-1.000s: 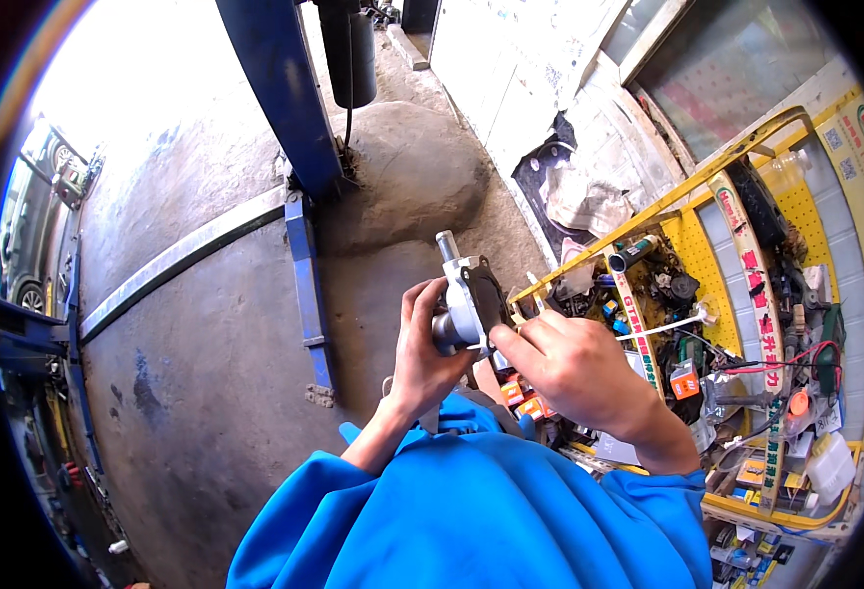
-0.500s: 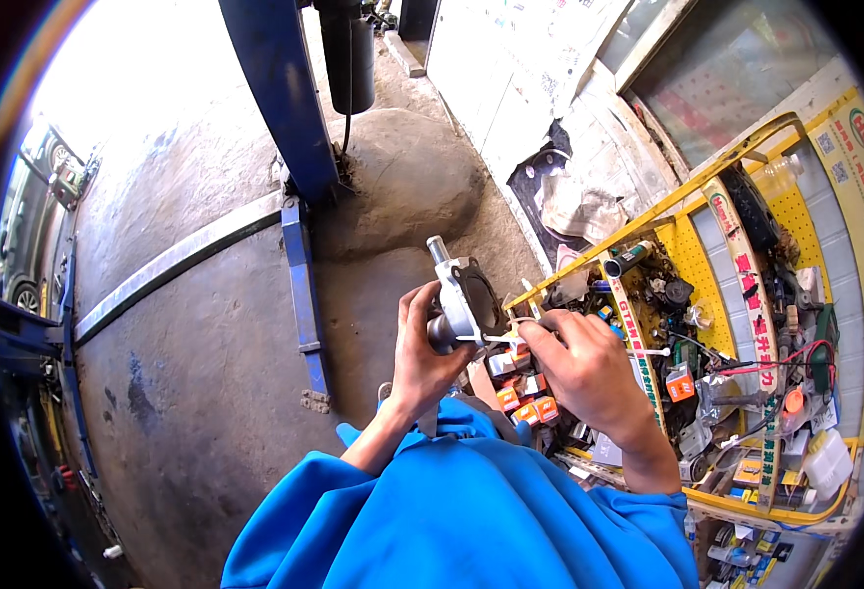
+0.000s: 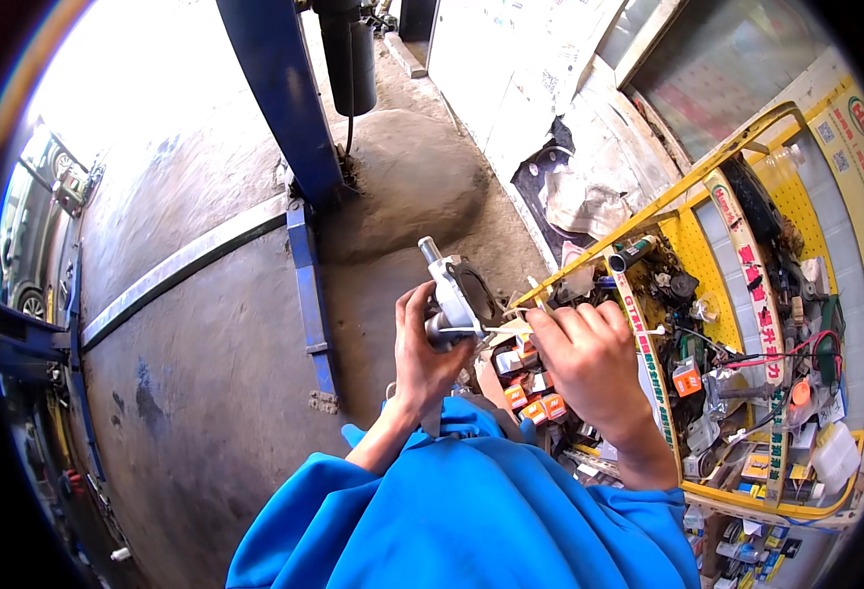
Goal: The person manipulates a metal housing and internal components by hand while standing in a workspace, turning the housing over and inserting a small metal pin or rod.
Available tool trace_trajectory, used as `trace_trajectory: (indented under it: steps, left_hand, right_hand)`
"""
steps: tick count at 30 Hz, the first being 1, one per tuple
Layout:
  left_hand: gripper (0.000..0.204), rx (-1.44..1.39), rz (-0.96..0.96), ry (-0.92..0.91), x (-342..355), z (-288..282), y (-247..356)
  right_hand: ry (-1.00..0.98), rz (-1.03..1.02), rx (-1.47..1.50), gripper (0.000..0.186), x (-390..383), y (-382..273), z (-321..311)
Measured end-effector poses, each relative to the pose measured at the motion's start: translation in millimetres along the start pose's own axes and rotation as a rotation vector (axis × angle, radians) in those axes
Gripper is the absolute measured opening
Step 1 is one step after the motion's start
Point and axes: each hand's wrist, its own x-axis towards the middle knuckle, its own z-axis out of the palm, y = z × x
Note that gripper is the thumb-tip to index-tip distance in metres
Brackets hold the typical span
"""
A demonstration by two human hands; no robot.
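My left hand (image 3: 418, 346) is wrapped round a silver metal housing (image 3: 454, 296), a cast part with a short pipe stub pointing up and away. A dark flange with an opening faces right, towards my other hand. Close beside it, my right hand (image 3: 594, 358) is closed with its fingers curled. From its fingertips a thin pale stick (image 3: 500, 331) reaches across to the lower edge of the housing. Whether the stick's tip touches the metal or lies just in front of it, I cannot tell.
A yellow-framed shelf rack (image 3: 638, 257) full of loose parts stands at the right. Small orange-and-white boxes (image 3: 540, 404) sit below my right hand. A blue lift post (image 3: 280, 98) rises ahead, with a blue lift arm (image 3: 309, 304) along the concrete floor. A car (image 3: 34, 236) is far left.
My right hand has shifted slightly to the right, its fingers curled more tightly. The housing in my left hand has moved a little left. The whole view has turned slightly.
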Motion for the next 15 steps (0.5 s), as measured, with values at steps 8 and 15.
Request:
trace_trajectory:
  steps: [8,15]
  left_hand:
    - [0.065,-0.173,-0.096,0.021,-11.7,11.8,-14.0]
    - [0.051,-0.053,0.017,0.042,-9.7,10.6,-10.4]
  right_hand:
    - [-0.018,-0.083,-0.047,0.017,5.0,-12.1,11.5]
    - [0.086,0.04,-0.041,0.023,-6.8,-17.1,18.6]
